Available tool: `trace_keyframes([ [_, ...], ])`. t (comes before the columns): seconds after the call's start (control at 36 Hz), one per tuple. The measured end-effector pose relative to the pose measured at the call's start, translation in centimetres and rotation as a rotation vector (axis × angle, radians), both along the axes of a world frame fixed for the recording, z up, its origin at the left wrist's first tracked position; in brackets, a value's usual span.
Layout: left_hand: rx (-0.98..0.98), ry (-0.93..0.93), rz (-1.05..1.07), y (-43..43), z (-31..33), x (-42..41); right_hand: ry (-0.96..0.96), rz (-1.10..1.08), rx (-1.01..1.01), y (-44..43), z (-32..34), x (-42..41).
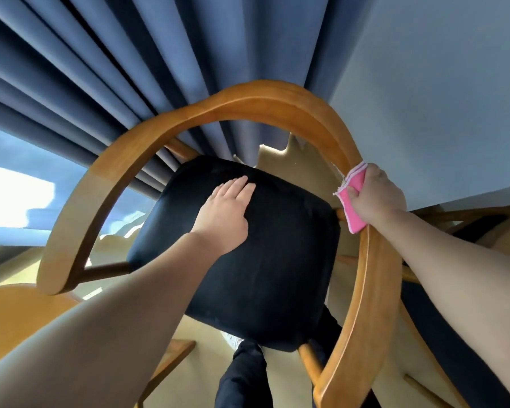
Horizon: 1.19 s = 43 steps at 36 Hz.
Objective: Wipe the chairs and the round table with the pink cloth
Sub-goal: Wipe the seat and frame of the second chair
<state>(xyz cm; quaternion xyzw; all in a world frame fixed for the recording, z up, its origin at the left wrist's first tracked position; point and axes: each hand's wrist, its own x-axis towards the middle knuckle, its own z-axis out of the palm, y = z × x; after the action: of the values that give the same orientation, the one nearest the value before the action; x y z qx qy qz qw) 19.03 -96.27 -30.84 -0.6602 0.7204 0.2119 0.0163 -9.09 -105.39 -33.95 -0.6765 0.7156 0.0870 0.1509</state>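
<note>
Curtain (100, 69) and wall (439, 83) behind wooden chair (248, 104), pink cloth (354, 213) on rail (371, 275).

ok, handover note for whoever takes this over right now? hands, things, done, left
Left hand: flat on the seat, fingers straight, holds nothing.
Right hand: grips the cloth, pressed on the right side of the chair frame.
Done: cannot tell from this view how much of the frame is wiped.
Left: the rest of this chair, the other chairs, the table; the table is not clearly in view.
</note>
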Motion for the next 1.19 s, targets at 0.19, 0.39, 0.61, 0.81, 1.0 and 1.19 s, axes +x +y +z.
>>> trace_keyframes([
  [0.19, 0.149, -0.071, -0.051, 7.2, -5.6, 0.8, 0.038, -0.023, -0.082, 3.3, -0.4, -0.7],
  [0.39, 0.344, -0.16, -0.168, 14.2, -11.5, -0.2, 0.071, -0.025, -0.115, 4.6, -1.2, -1.0],
  [0.61, 0.479, -0.216, -0.167, 17.5, -14.4, -1.0, 0.083, -0.038, -0.122, 5.4, -1.8, -1.4],
  [0.81, 0.405, -0.25, -0.148, 18.7, -15.7, -1.1, 0.059, -0.047, -0.143, 8.4, -2.1, -2.6],
  [1.0, 0.385, -0.258, -0.058, 20.4, -16.0, -2.4, 0.024, -0.06, -0.163, 11.5, -2.1, -3.4],
  [1.19, 0.352, -0.231, 0.005, 22.5, -16.4, -3.2, 0.02, -0.074, -0.179, 12.7, -2.1, -3.5],
])
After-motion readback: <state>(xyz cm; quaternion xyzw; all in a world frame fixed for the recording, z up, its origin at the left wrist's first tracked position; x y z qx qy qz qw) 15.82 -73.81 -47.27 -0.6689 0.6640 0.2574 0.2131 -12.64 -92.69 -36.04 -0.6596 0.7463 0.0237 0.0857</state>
